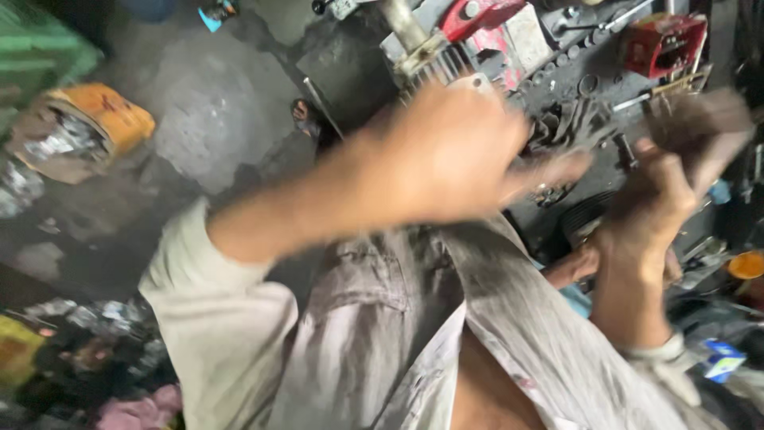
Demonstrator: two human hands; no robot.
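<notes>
At the far left we see a green crate (36,48) at the picture's edge, and just below it an orange container (95,119) lying tilted on the dark, stained floor (215,103), with crumpled silvery scrap beside it. Lower left, a heap of mixed rags and wrappers (95,358) lies on the floor. Moving toward the centre, we note the pale, soiled shirt (382,334) that fills the lower middle, its sleeve pushed up the forearm. The left hand (446,155) is raised in front of the worktop (573,87) and is heavily blurred; its fingers (549,171) point to the right, toward the other hand, and we cannot tell how far it is open or whether it grips anything. Behind it, on the worktop, stand a finned metal engine part (434,56) and a red cover (477,16), with loose sockets and a wrench (621,16) farther right, next to a red box (664,44). The right hand (660,191) is curled closed around a dark, blurred object (704,131) that rises above the knuckles, near the upper right of the worktop; we cannot tell what the object is. A small orange lid (746,264) sits at the right edge.
</notes>
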